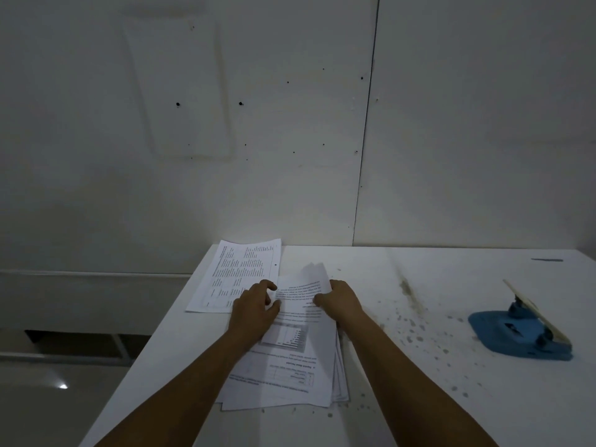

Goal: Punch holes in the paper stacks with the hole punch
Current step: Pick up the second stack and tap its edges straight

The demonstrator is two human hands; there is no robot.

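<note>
Both forearms reach forward over the white surface (419, 317); under them lies a loose paper stack (290, 379), long axis running away from the camera; the left hand (254, 309) rests on it with fingers loosely bent; the right hand (342, 301) grips lifted sheets at the far end; a second stack (238, 275) lies beyond; the blue hole punch (521, 333) sits well right, lever raised; print is unreadable.

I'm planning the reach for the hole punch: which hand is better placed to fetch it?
Right, probably. The blue hole punch sits far right on the table, on the right hand side; the left hand would have to cross the paper stack.
</note>
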